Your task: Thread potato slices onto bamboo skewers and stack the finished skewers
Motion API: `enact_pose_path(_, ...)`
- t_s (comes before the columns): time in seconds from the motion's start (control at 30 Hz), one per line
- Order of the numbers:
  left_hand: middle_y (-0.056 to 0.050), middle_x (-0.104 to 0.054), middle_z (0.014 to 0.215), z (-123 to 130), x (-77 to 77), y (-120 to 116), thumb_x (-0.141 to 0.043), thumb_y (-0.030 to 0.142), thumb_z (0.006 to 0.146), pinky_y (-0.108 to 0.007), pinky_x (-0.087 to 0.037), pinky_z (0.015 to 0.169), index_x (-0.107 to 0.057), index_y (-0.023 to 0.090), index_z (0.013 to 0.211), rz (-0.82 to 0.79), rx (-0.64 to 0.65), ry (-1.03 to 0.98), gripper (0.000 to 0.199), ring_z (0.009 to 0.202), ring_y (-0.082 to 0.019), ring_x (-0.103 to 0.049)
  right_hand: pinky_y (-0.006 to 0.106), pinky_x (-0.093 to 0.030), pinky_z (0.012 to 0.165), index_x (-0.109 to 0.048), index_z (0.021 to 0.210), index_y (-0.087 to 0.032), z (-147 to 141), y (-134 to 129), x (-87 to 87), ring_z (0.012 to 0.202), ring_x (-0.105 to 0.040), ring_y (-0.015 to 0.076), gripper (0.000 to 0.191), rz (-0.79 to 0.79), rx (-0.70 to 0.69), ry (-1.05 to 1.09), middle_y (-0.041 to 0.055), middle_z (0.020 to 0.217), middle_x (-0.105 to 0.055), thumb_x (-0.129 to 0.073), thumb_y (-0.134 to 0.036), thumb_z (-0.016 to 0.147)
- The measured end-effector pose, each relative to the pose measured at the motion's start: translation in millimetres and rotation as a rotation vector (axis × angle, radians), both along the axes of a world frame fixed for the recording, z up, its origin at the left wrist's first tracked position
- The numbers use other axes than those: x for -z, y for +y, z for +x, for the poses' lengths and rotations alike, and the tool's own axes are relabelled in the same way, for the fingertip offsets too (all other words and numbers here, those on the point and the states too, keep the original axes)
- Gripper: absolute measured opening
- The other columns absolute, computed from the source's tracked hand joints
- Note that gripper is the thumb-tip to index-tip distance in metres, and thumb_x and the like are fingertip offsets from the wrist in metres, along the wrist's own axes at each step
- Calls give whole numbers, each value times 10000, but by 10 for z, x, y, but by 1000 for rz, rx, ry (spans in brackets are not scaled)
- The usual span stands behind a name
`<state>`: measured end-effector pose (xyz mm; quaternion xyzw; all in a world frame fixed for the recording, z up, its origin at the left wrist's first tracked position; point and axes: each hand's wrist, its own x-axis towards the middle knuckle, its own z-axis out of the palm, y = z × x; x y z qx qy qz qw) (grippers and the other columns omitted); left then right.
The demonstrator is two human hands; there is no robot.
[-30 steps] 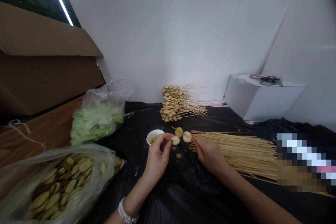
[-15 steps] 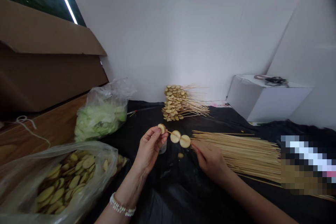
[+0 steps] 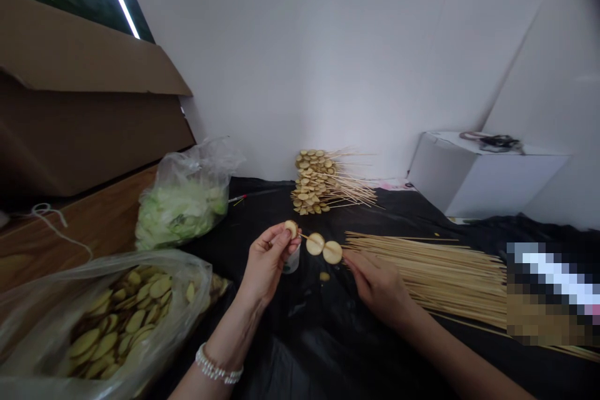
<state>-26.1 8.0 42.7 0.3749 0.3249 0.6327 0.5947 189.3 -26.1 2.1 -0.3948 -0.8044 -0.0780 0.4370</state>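
My left hand [image 3: 267, 259] pinches a round potato slice [image 3: 291, 229] at the tip end of a thin wooden skewer. Two more slices [image 3: 315, 244] are threaded side by side on that skewer, between my hands. My right hand [image 3: 375, 281] is closed around the skewer just right of them. Beyond my hands lies a pile of threaded slices [image 3: 312, 181], skewer ends pointing right. Loose bare skewers [image 3: 450, 272] lie beside and behind my right hand. An open plastic bag of slices [image 3: 117, 319] is at the lower left.
A clear bag of pale green vegetable pieces [image 3: 185, 209] stands at the left, before a cardboard box [image 3: 89, 131]. One loose slice [image 3: 324, 276] and a small clear container [image 3: 291, 261] are on the black cover [image 3: 304, 350]. A white box [image 3: 487, 169] stands back right.
The whole view has shifted slightly. Both hands keep their grips, and the slices and skewer between them look nearly the same.
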Motion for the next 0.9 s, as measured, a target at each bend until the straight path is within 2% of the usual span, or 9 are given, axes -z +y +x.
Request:
enact_pose_path(0.17,-38,-693,733,-21,-16,2,-794,241,673,-153,-497,609,-730,120,869,40,-10,47,239,627,-75,-614,277,-521,697,-633,1075,-134,9,2,13,761,-666,176,260,11,-8,-38,96,873,-690,-425,-101,923)
enact_pose_path(0.43,-59,-702,768,-24,-19,-6,-797,253,669,-155,-488,597,-730,120,886,2,15,27,263,634,-76,-605,263,-523,711,-641,1065,-128,-5,-17,-17,786,-670,175,253,56,16,-40,98,865,-694,-437,-96,919)
enact_pose_path(0.6,-46,-697,750,-23,-10,10,-801,249,662,-163,-496,612,-736,125,869,12,-8,23,250,642,-80,-612,275,-521,669,-634,1076,-123,-1,-19,-19,728,-662,172,257,46,25,-50,92,864,-691,-430,-101,921)
enact_pose_path(0.9,-43,-699,745,-17,2,11,-800,262,660,-176,-491,613,-731,128,870,37,-27,63,259,627,-81,-605,294,-535,763,-645,1033,-158,-17,-27,-4,800,-664,185,259,-30,48,-51,83,831,-682,-404,-146,940)
